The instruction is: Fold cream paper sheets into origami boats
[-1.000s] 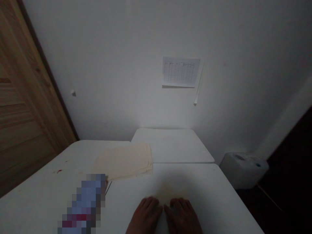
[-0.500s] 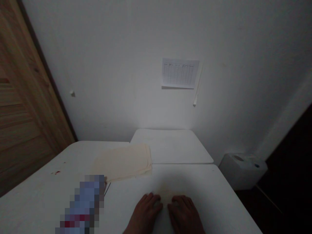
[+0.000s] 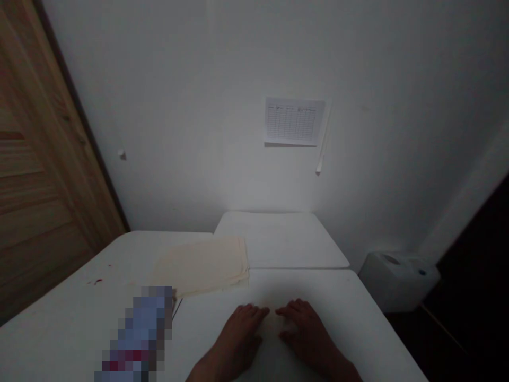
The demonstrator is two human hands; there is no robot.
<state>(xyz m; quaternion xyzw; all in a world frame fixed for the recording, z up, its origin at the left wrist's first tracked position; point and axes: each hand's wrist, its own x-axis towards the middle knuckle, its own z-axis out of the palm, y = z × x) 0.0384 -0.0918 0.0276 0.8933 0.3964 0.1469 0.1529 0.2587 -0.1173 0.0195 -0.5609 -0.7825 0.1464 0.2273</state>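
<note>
My left hand lies palm down on the white table, its fingers stretched forward and the thumb apart. Opposite it, my right hand rests in the same way, with its fingertips pointing toward the left ones. A narrow gap separates the two hands. A faint pale patch shows between them on the tabletop; I cannot make out what it is. To the left and farther back lies a stack of thin beige sheets with uneven edges.
A pixelated bluish object lies at the left front, with a thin dark stick beside it. A white board or tabletop adjoins the back. A white box stands to the right. Printed paper hangs on the wall.
Both hands have slid forward, away from me, and the fingers reach out straighter. More of both forearms shows. The sheets and other things stay put.
</note>
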